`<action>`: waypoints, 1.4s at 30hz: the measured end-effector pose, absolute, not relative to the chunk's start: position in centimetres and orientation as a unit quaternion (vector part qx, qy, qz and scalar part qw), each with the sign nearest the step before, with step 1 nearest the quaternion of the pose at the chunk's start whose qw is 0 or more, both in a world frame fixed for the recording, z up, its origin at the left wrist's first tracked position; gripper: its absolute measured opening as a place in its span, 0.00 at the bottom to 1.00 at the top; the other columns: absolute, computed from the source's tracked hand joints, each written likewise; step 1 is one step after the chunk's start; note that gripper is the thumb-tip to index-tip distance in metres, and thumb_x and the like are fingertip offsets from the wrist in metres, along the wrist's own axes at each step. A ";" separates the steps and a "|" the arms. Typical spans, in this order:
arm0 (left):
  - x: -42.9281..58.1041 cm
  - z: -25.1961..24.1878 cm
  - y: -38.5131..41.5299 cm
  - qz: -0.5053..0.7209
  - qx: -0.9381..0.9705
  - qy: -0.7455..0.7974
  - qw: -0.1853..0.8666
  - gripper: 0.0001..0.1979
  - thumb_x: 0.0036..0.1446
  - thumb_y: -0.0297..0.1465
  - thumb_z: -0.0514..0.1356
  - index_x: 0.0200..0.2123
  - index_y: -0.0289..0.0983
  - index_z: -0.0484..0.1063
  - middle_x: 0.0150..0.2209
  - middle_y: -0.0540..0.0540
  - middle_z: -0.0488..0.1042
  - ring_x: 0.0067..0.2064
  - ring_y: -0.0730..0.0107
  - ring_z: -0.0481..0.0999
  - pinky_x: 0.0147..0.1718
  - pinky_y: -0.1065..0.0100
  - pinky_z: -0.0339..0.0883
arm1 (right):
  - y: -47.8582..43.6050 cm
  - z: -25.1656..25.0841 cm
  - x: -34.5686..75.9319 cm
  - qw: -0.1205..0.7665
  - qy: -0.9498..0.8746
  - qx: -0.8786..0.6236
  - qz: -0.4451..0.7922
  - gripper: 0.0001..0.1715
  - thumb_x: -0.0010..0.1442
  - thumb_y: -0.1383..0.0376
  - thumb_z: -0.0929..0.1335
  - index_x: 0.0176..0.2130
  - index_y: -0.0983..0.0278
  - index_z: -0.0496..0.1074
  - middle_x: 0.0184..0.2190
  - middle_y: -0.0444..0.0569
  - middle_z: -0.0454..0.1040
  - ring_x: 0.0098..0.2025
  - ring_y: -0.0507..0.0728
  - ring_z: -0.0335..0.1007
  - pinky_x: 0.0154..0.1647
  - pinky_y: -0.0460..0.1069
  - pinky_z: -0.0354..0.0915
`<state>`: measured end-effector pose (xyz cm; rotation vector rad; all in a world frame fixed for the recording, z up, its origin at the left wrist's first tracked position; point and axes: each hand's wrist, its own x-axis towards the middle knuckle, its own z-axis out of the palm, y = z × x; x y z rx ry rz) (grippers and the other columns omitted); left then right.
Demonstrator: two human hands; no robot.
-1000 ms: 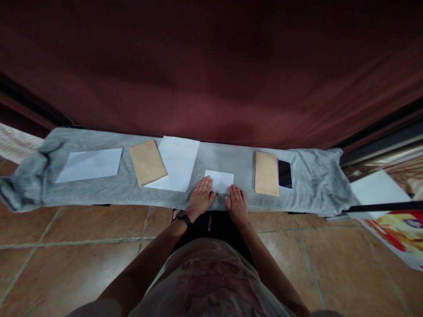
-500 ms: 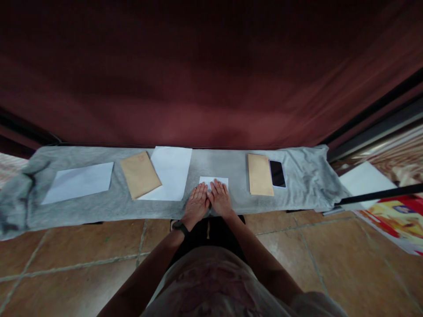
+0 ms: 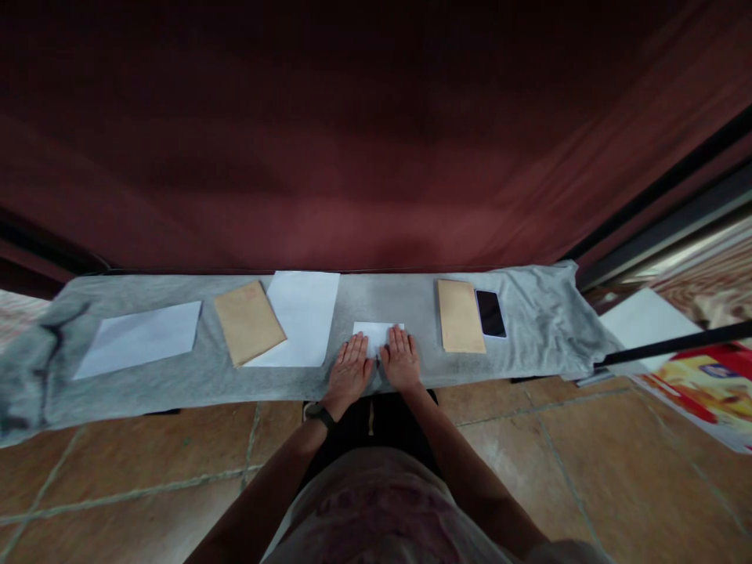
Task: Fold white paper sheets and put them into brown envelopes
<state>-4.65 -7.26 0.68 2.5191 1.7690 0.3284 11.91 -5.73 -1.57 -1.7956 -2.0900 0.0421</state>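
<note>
A small folded white paper (image 3: 374, 332) lies on a grey cloth (image 3: 517, 345) spread along the floor. My left hand (image 3: 348, 370) lies flat with fingers stretched out over the paper's near left part. Beside it, my right hand (image 3: 401, 359) presses flat on the paper's near right part. Both hands are open, with the fingers close together. A dark band sits on my left wrist.
On the cloth lie a white envelope (image 3: 139, 338) at the left, a brown envelope (image 3: 249, 321) over a white sheet (image 3: 301, 315), another brown envelope (image 3: 459, 315) and a black phone (image 3: 490, 312) at the right. A dark red curtain (image 3: 364, 141) hangs behind. Papers (image 3: 649, 317) lie at the far right.
My hands were apart on the paper's near corners, came together in the middle, and now lie slightly apart again. The view has shifted a little.
</note>
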 end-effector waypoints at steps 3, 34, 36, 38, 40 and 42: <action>-4.5 0.6 -7.2 0.096 0.809 0.580 0.024 0.29 0.70 0.34 0.44 0.70 0.28 0.56 0.71 0.36 0.56 0.73 0.59 0.52 0.71 0.53 0.47 | -5.8 -1.6 12.1 0.192 -0.739 -0.646 0.019 0.34 0.74 0.58 0.57 0.70 0.75 0.54 0.70 0.65 0.58 0.72 0.65 0.50 0.71 0.63 0.46; -2.3 -0.1 -3.5 0.111 0.784 0.610 0.024 0.30 0.69 0.34 0.44 0.70 0.27 0.54 0.71 0.34 0.55 0.74 0.55 0.50 0.71 0.49 0.45 | -5.8 -1.5 12.1 0.200 -0.733 -0.649 0.031 0.35 0.73 0.58 0.59 0.70 0.76 0.54 0.70 0.64 0.56 0.73 0.66 0.49 0.72 0.63 0.45; -2.3 -0.1 -3.5 0.109 0.778 0.618 0.023 0.30 0.69 0.34 0.43 0.70 0.26 0.54 0.71 0.34 0.55 0.74 0.55 0.50 0.71 0.49 0.45 | -5.8 -1.4 12.1 0.199 -0.733 -0.649 0.033 0.36 0.73 0.57 0.59 0.70 0.76 0.54 0.70 0.64 0.56 0.73 0.66 0.49 0.72 0.62 0.45; -2.2 0.0 -3.6 0.105 0.776 0.621 0.024 0.30 0.69 0.34 0.43 0.71 0.27 0.54 0.72 0.34 0.54 0.74 0.55 0.49 0.71 0.50 0.44 | -5.9 -1.4 12.1 0.196 -0.733 -0.651 0.035 0.35 0.73 0.57 0.58 0.70 0.75 0.55 0.70 0.64 0.56 0.73 0.65 0.49 0.71 0.62 0.45; -2.2 0.2 -3.6 0.099 0.776 0.622 0.029 0.30 0.69 0.34 0.43 0.71 0.26 0.53 0.72 0.34 0.54 0.74 0.54 0.49 0.71 0.49 0.44 | -5.9 -1.3 12.0 0.191 -0.732 -0.653 0.036 0.35 0.73 0.57 0.58 0.70 0.74 0.55 0.70 0.63 0.56 0.73 0.65 0.49 0.71 0.62 0.45; -2.2 0.3 -3.6 0.096 0.777 0.621 0.034 0.31 0.69 0.34 0.44 0.71 0.27 0.53 0.72 0.34 0.53 0.74 0.54 0.49 0.70 0.49 0.44 | -5.8 -1.0 12.0 0.183 -0.730 -0.658 0.036 0.34 0.73 0.58 0.58 0.70 0.74 0.55 0.71 0.63 0.56 0.73 0.65 0.50 0.71 0.62 0.46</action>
